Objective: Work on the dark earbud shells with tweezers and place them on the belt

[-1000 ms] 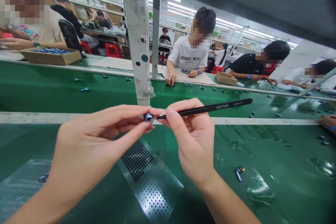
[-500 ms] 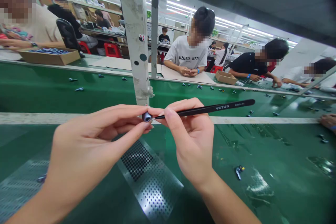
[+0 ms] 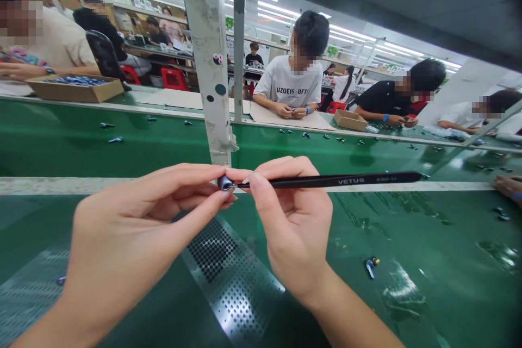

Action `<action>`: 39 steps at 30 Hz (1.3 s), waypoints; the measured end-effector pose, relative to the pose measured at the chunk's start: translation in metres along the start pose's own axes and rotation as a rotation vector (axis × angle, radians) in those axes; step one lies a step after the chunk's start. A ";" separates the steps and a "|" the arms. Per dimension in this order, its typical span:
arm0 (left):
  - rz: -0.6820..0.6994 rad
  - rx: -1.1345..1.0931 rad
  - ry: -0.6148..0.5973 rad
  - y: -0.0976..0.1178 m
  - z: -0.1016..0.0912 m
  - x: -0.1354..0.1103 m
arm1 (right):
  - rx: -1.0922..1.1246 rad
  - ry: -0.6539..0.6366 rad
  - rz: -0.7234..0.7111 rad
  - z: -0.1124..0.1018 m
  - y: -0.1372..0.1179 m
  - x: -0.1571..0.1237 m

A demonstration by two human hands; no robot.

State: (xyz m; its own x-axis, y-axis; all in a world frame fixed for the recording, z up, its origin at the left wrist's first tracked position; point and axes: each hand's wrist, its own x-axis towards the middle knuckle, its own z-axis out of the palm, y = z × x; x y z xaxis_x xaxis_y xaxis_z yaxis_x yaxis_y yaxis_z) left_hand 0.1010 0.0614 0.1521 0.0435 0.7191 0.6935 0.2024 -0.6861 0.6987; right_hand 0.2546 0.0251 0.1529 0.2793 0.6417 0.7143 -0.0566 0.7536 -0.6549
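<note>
Between the thumb and fingers of my left hand (image 3: 138, 228) is a small dark-blue earbud shell (image 3: 225, 182), its round opening facing me and to the right. My right hand (image 3: 296, 223) pinches black tweezers (image 3: 346, 180) marked VETUS, held almost level. Their thin metal tip reaches the shell's opening; how deep it goes I cannot tell. Below the hands lies a perforated metal plate (image 3: 240, 283) with dark round dots on part of it. To the right an earbud piece with a yellow part (image 3: 371, 266) rests on the green surface.
Just beyond my hands stands a white post (image 3: 207, 54). Behind it a green belt (image 3: 171, 147) carries several earbud pieces. Co-workers sit across it, beside a cardboard box (image 3: 75, 88) of blue parts and a smaller box (image 3: 349, 120). Another person's hand (image 3: 509, 187) shows at the right edge.
The tweezers have swung to a more level angle, their back end lower and farther right. My left hand and the shell shifted slightly left. Pieces on the far belt moved left.
</note>
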 end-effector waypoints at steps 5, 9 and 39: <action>-0.043 0.014 0.005 0.006 -0.001 0.002 | -0.087 -0.028 -0.136 -0.002 0.010 -0.004; -0.062 -0.013 0.020 0.009 0.000 0.003 | -0.245 -0.087 -0.345 -0.004 0.014 -0.009; -0.079 -0.112 0.044 0.018 0.001 -0.002 | -0.204 -0.051 -0.438 0.001 0.021 -0.018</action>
State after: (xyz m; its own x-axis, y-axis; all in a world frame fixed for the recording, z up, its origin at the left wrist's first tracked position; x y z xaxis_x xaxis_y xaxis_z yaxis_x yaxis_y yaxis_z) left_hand 0.1055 0.0480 0.1632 -0.0118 0.7673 0.6412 0.0932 -0.6376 0.7647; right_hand 0.2476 0.0298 0.1268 0.1870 0.2808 0.9414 0.2461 0.9143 -0.3216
